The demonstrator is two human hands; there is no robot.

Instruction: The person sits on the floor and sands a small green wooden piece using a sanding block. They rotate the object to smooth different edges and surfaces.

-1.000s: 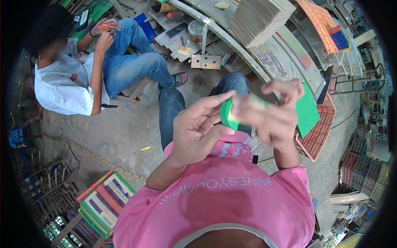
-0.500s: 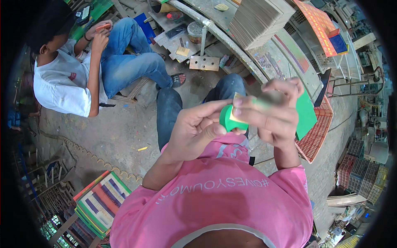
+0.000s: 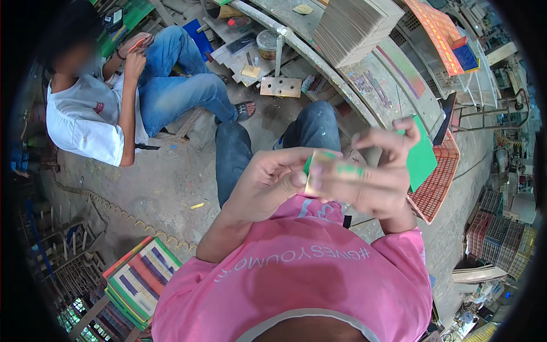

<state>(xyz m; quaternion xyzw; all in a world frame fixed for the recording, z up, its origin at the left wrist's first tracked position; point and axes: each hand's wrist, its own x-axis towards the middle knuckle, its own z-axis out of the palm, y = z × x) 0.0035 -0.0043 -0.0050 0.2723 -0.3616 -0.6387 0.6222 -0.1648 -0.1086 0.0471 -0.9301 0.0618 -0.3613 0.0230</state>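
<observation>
Small craft workshop, open to yard. Bare concrete floor, worn workbench far right, tall stack of cut boards on it, glue tin, printed colourful sheets piled near left, plastic crates right, seated co-worker far left.

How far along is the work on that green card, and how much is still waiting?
Done: cannot tell; no finished pile is clearly identifiable. In hand: both hands work one green card at chest height, the left hand pinching its near edge and the right hand wrapped over it; the picture is blurred there. Left: a tall stack of brown boards sits on the bench ahead.
</observation>
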